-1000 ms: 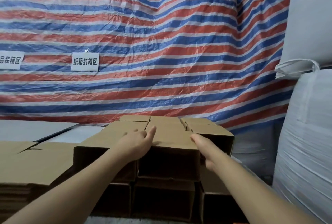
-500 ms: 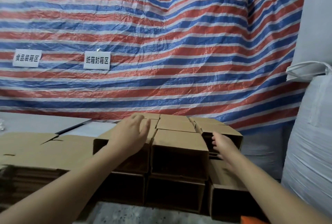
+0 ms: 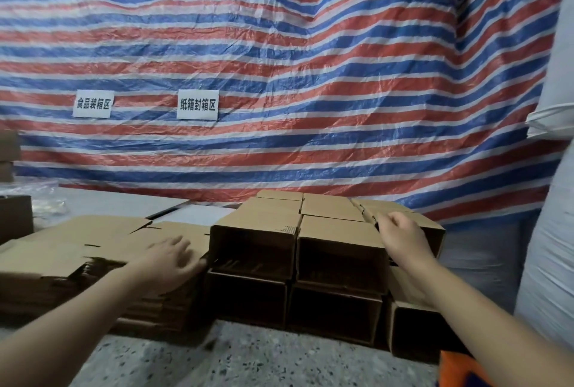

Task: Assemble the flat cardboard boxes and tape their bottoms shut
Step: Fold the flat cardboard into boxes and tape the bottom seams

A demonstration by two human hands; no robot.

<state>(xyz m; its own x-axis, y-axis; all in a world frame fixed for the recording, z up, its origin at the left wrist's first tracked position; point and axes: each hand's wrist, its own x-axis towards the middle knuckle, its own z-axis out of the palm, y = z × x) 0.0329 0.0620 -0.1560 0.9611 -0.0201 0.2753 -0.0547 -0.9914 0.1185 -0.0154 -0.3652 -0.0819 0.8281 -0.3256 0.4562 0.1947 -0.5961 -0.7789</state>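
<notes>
Assembled boxes (image 3: pixel 338 265), flat stack (image 3: pixel 77 250) left, tarp (image 3: pixel 279 76) behind

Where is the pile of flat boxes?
In the head view, the pile of flat boxes lies low on the left, beside the assembled boxes, under the left hand.

A packing area in what appears to be a warehouse or storeroom: a red, white and blue striped plastic tarpaulin (image 3: pixel 310 76) hangs as a backdrop, bearing two white paper signs with black Chinese characters (image 3: pixel 198 104). Open brown cardboard boxes (image 3: pixel 310 250) are stacked on a speckled stone floor (image 3: pixel 248 358) beside a pile of flattened brown cartons (image 3: pixel 77 250) and large white woven bulk sacks (image 3: pixel 549 246).
</notes>
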